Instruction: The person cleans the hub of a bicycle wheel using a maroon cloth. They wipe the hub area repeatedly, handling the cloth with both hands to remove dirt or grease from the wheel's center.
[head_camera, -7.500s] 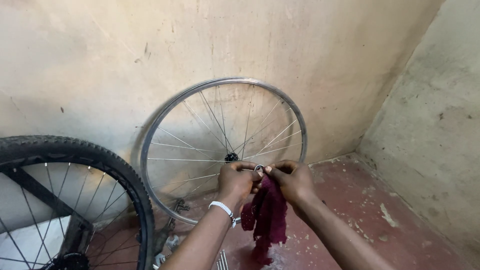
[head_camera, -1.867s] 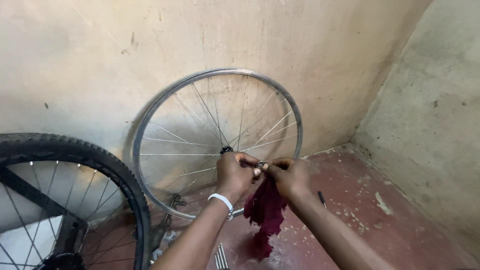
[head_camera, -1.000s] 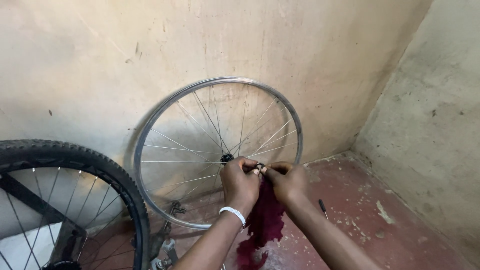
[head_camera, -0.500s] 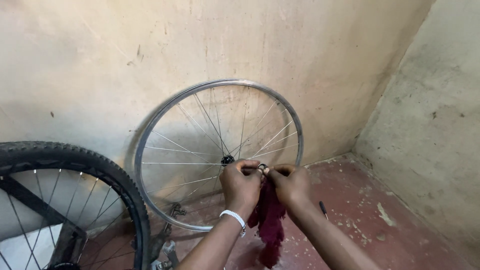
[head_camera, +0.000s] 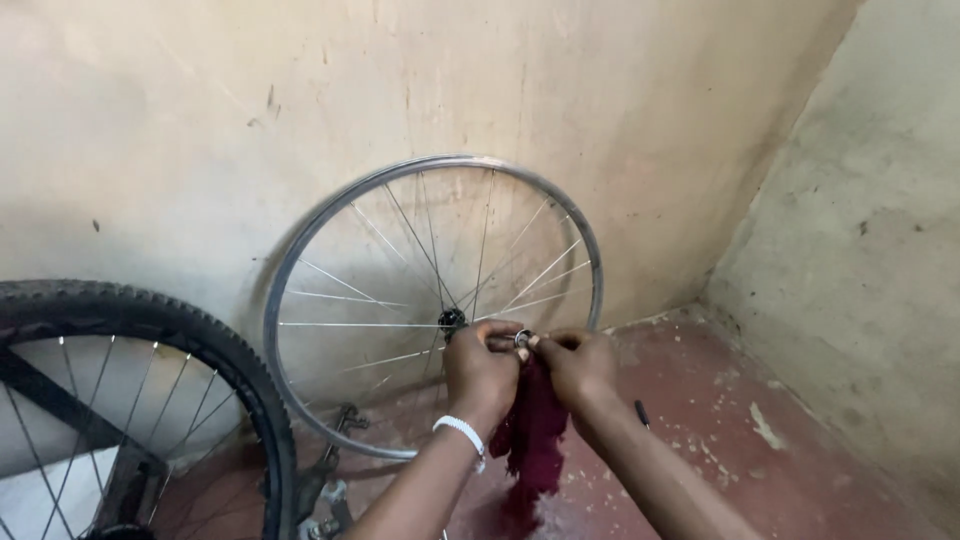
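My left hand (head_camera: 482, 372) and my right hand (head_camera: 578, 366) meet in front of me, both pinching a small round metal part (head_camera: 522, 340) between the fingertips. A dark red rag (head_camera: 530, 440) hangs down from between the hands. A white band circles my left wrist. Just behind the hands a bare silver bicycle rim with spokes (head_camera: 300, 250) leans against the wall, its hub (head_camera: 452, 320) close to my left hand.
A bicycle wheel with a black knobby tyre (head_camera: 190, 330) stands at the lower left. Metal bike parts (head_camera: 330, 490) lie on the red floor beneath the rim. A small dark tool (head_camera: 641, 414) lies right of my arm. Plaster walls meet in a corner at right.
The hands have stayed together on the small part with the rag hanging below; the view has shifted slightly, and the hands sit a little lower against the rim.
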